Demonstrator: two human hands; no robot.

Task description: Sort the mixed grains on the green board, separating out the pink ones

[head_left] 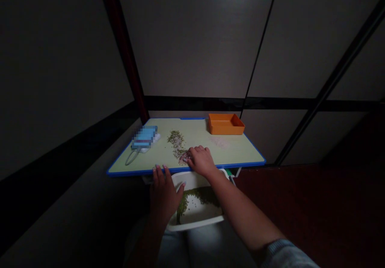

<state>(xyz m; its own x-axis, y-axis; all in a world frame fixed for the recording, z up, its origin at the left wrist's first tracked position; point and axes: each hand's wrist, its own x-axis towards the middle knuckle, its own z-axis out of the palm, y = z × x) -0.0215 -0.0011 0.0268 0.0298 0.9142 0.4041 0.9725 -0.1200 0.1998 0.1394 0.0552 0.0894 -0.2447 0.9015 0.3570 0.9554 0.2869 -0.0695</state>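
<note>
On the pale green tabletop (198,129) lies a loose strip of green, bean-like grains mixed with pale pinkish bits (177,140). My right hand (202,162) rests at the near end of this strip, its fingers bent down onto the grains; what they pinch is hidden. Below the table's front edge, a white tub (197,224) on my lap holds a layer of green grains (204,196), with part of its bottom showing. My left hand (165,196) is at the tub's left side, fingers apart, fingertips near the table edge and thumb over the tub.
An orange open box (227,128) stands at the back right of the table, with a thin scatter of pale pinkish bits (220,142) before it. At the left lies a blurred blue packet (144,136) with a grey loop (132,156). Panelled walls stand behind and left.
</note>
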